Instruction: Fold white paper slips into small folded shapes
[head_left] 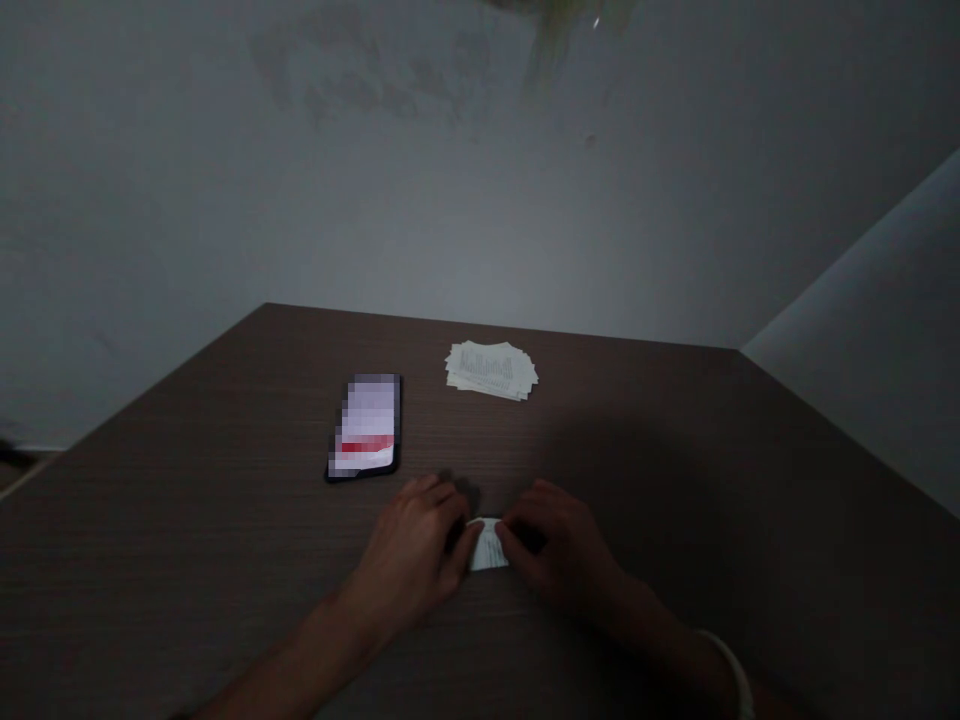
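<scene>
A small slip of white paper (489, 548) with printed lines lies low over the near part of the table, between my two hands. My left hand (420, 540) pinches its left edge, thumb showing and fingers curled. On the opposite edge, my right hand (559, 545) has its thumb and fingers closed on the same slip. Both hands partly cover the paper, so its full size is hidden. Farther back lies a loose stack of printed paper slips (491, 368), fanned unevenly. A pale band circles my right wrist.
A phone (366, 425) with a lit, blurred screen lies left of the stack, beyond my left hand. The dark brown wooden table (225, 560) meets a grey wall (480, 220) at its far edge. Another pale surface slants along the right side.
</scene>
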